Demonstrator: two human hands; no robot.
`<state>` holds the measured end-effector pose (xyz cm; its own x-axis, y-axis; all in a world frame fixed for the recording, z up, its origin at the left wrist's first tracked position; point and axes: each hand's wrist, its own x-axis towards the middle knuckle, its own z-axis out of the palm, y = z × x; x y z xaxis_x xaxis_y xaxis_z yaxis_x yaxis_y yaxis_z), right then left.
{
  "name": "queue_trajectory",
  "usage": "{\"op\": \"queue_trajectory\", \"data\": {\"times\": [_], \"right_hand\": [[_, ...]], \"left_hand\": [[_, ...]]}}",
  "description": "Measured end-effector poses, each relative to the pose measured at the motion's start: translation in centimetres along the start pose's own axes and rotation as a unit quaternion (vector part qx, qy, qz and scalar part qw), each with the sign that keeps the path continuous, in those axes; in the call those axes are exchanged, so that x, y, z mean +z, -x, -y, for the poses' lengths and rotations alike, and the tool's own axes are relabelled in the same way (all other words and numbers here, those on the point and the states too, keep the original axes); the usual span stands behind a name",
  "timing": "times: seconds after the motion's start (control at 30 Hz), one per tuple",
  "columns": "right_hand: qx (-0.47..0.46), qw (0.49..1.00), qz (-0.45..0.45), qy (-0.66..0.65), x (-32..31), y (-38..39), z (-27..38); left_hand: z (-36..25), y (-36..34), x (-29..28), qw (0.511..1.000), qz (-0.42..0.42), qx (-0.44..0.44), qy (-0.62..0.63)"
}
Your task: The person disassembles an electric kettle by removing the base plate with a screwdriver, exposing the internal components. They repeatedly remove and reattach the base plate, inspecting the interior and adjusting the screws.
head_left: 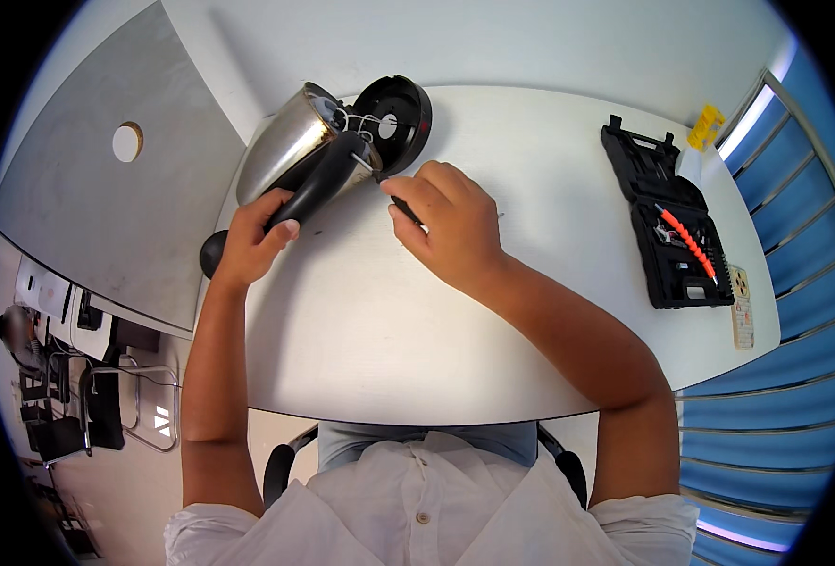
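Note:
A metal electric kettle lies tipped on its side at the back left of the table. My left hand is closed around its black handle. The round black bottom cover is off the kettle body, and thin white wires run between them. My right hand is closed on a small black tool, beside the kettle's underside. The fingers hide most of this tool, so its exact kind does not show.
An open black tool case lies on the right of the white table, with an orange flexible shaft across it. Near it are a yellow object and a pale strip. A grey panel stands left; metal rails run right.

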<state>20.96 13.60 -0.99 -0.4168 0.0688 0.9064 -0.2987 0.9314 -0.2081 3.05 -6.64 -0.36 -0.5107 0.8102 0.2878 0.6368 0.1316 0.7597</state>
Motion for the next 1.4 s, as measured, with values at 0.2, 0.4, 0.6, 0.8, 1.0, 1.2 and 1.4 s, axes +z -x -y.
{"op": "queue_trajectory", "data": {"times": [0.2,0.4,0.6,0.8,1.0,1.2,1.4], "right_hand": [[-0.085,0.989,-0.018,0.118,1.6,0.2,0.3],[-0.061,0.978,0.060,0.189,0.9,-0.7,2.1],[0.132,0.961,0.194,0.145,0.1,-1.4,4.6],[0.045,0.978,0.076,0.187,1.4,-0.6,4.6],[0.083,0.981,0.125,0.126,1.3,0.0,4.9],[0.263,0.927,0.132,-0.231,1.2,0.0,4.2],[0.310,0.919,0.153,-0.187,-0.2,-0.9,4.2]], "left_hand": [[0.2,0.0,-0.1,1.000,0.007,0.009,-0.020],[0.3,0.1,0.1,0.999,-0.001,0.014,-0.030],[0.3,0.0,0.6,0.998,-0.011,0.029,-0.059],[-0.2,0.2,0.9,0.994,-0.026,0.045,-0.099],[-0.4,0.6,1.0,0.992,-0.029,0.042,-0.115],[-0.6,0.8,1.1,0.991,-0.033,0.037,-0.124],[-1.1,0.8,1.0,0.990,-0.018,0.029,-0.139]]}}
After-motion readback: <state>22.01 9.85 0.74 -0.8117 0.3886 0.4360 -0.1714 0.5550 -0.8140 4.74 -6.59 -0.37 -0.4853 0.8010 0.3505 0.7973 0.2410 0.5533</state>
